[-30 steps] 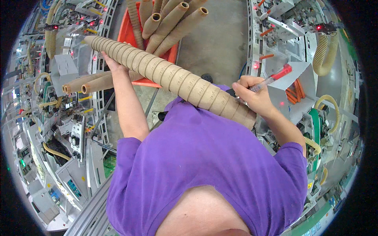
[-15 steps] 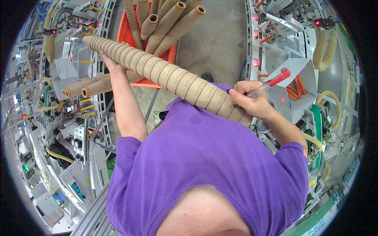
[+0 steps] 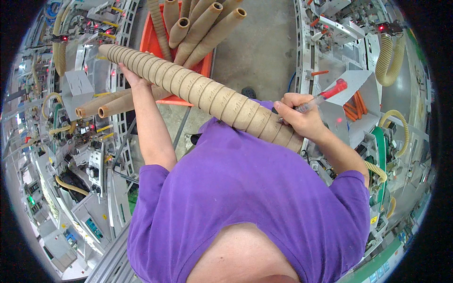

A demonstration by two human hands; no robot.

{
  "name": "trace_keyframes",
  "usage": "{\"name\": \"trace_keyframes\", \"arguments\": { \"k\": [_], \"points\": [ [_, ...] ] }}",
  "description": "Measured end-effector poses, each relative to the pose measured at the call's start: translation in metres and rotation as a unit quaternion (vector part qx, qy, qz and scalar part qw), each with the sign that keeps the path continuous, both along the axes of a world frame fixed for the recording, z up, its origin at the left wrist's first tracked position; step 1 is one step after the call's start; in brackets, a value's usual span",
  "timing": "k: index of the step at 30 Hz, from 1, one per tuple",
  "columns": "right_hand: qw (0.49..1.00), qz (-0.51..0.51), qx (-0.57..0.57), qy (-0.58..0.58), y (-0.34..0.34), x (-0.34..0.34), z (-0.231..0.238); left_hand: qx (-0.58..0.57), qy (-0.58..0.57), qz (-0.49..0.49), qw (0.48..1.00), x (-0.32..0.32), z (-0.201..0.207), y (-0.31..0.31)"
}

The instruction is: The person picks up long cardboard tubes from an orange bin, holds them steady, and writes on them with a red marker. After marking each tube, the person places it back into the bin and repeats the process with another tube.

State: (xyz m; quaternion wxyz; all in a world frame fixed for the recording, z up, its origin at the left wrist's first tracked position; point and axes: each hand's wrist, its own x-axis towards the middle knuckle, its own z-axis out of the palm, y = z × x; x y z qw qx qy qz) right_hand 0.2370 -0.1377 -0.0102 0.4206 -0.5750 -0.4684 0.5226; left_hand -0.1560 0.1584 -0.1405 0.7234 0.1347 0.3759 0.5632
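Right hand (image 3: 299, 115): shifted slightly leftward, pinching red-capped pen (image 3: 331, 92)
Left hand (image 3: 135, 79): gripping nested cardboard cones (image 3: 200, 93), upper left
Marking: steady bracing should keep strokes even

Purple T-shirt (image 3: 257, 181) was lightly creased, with short loose sleeves (image 3: 347, 200); neckline (image 3: 237, 221) was wide, rounded; left hand (image 3: 134, 77) and right hand (image 3: 302, 118) were bare.

the left hand (image 3: 133, 77) holds a long stack of brown cones (image 3: 198, 91); the right hand (image 3: 300, 118) (at its near end) grips a red-ended pen (image 3: 332, 91).
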Motion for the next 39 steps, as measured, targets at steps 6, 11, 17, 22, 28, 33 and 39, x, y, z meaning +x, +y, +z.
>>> {"name": "trace_keyframes", "arguments": {
  "k": [6,11,17,22,28,33,39],
  "points": [
    [0.999,0.020,-0.036,0.022,0.003,0.005,0.004,-0.002,-0.010,-0.005,1.000,-0.002,-0.002,-0.001],
    [0.998,-0.007,-0.059,0.021,0.006,0.003,0.006,-0.002,-0.011,-0.003,1.000,0.000,-0.001,0.000],
    [0.996,-0.037,-0.075,0.031,0.005,0.002,0.000,-0.003,0.014,0.006,1.000,0.000,-0.001,0.001],
    [0.998,-0.038,0.043,-0.038,0.001,0.008,0.004,-0.020,0.006,0.017,1.000,0.003,0.001,0.002],
    [0.998,0.034,0.050,0.015,-0.015,0.011,0.016,-0.014,0.080,0.048,0.996,0.008,0.008,0.006],
    [0.995,0.065,0.074,-0.028,-0.014,0.012,0.018,-0.033,0.052,0.027,0.998,0.007,0.007,0.008],
    [0.999,0.010,0.024,-0.025,-0.014,0.009,0.019,-0.046,0.034,0.031,0.998,0.004,0.006,0.010]
  ]
}}
